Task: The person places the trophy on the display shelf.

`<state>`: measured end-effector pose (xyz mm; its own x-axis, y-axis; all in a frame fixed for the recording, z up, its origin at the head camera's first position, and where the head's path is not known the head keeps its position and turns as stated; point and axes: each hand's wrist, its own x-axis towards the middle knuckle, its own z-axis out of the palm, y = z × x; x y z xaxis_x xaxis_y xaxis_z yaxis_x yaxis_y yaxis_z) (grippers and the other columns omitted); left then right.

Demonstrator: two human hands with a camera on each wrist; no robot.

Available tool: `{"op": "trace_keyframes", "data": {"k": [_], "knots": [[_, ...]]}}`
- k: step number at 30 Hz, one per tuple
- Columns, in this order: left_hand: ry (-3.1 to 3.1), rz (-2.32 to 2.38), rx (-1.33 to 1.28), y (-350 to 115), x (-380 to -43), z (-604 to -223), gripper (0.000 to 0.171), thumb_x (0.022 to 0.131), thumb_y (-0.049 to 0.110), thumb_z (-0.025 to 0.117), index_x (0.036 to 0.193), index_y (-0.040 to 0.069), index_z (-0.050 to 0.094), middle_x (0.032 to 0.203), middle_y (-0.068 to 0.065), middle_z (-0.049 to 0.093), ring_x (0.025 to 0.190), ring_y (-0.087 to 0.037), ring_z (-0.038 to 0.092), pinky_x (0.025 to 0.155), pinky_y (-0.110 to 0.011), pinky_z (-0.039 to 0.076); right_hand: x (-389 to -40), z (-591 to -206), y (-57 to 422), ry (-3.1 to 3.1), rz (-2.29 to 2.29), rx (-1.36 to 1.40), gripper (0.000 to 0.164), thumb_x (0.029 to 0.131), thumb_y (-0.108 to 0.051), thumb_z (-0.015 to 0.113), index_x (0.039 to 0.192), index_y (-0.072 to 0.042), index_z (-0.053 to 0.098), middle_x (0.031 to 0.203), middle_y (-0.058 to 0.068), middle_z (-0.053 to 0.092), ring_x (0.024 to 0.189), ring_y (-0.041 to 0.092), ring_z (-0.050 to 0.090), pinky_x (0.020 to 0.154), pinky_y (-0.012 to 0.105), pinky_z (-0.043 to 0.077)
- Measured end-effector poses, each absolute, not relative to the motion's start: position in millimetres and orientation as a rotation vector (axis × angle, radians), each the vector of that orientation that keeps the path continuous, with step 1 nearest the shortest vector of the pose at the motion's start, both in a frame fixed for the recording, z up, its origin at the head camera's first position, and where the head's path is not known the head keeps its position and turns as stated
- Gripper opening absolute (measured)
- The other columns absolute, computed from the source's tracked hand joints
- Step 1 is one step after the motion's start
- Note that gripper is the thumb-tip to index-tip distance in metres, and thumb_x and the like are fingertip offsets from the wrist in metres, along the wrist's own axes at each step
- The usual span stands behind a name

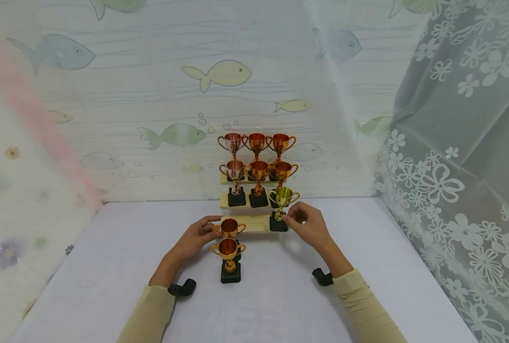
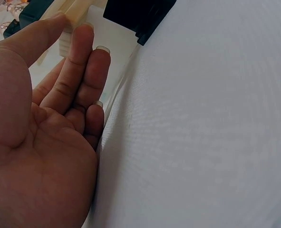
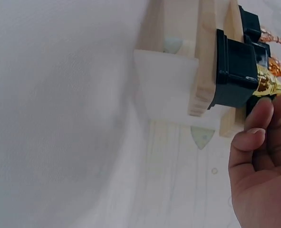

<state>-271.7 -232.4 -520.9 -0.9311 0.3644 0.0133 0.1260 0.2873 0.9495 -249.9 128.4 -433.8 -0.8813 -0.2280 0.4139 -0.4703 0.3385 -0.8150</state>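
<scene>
A small gold trophy cup [image 1: 284, 196] on a black base stands upright at the right end of a tiered wooden display stand's [image 1: 254, 224] lowest step. Around its stem, my right hand [image 1: 309, 225] pinches with thumb and fingertips; in the right wrist view, the contact lies at the picture's edge. At the left end of the same step, my left hand [image 1: 196, 238] grips the plank between thumb and index finger. Close by it, two bronze-coloured trophy cups stand one before the other, the front cup [image 1: 228, 248] partly covering the rear cup [image 1: 229, 227].
Three trophies stand on each of the two upper steps, among them a rose-toned cup [image 1: 235, 170] and a copper-coloured cup [image 1: 256, 142]. A white cloth covers the table [image 1: 271, 305]. Behind hangs a fish-print curtain [image 1: 254, 43], with lace [image 1: 460, 190] at the right.
</scene>
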Motion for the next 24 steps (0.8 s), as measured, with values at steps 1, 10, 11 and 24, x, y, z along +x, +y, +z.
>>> {"op": "trace_keyframes", "data": {"k": [1,10,11,24], "knots": [[2.348,1.701,0.454,-232.4,-271.5,-520.9,0.048,0.1,0.022,0.063,0.146,0.02,0.047,0.112,-0.009,0.069,0.108,-0.02,0.067,0.102,-0.04,0.044,-249.2,-434.1,129.0,-2.381,1.564,0.639,0.009,0.09,-0.003,0.073,0.088,0.001,0.065,0.078,0.013,0.064,0.065,0.023,0.055,0.058,0.029,0.047],[2.332,1.716,0.48,-233.2,-271.4,-521.2,0.049,0.1,0.022,0.063,0.146,0.021,0.046,0.113,-0.01,0.069,0.108,-0.021,0.067,0.099,-0.036,0.045,-242.0,-429.2,127.6,-2.363,1.63,0.854,0.004,0.091,-0.001,0.07,0.09,0.003,0.071,0.074,0.013,0.067,0.057,0.017,0.057,0.053,0.028,0.048],[2.333,1.715,0.48,-233.5,-271.7,-521.3,0.049,0.1,0.023,0.063,0.146,0.021,0.046,0.113,-0.01,0.069,0.108,-0.021,0.067,0.1,-0.038,0.045,-241.1,-428.4,126.1,-2.362,1.635,0.896,0.005,0.092,-0.001,0.069,0.091,0.004,0.071,0.074,0.014,0.067,0.056,0.02,0.058,0.052,0.029,0.049],[2.335,1.706,0.47,-232.8,-274.9,-521.8,0.05,0.101,0.019,0.061,0.148,0.018,0.044,0.114,-0.008,0.07,0.109,-0.019,0.067,0.103,-0.045,0.042,-228.8,-426.8,89.6,-2.521,1.686,1.169,0.023,0.094,0.005,0.063,0.115,-0.002,0.067,0.104,0.015,0.07,0.082,0.034,0.072,0.072,0.037,0.058]]}}
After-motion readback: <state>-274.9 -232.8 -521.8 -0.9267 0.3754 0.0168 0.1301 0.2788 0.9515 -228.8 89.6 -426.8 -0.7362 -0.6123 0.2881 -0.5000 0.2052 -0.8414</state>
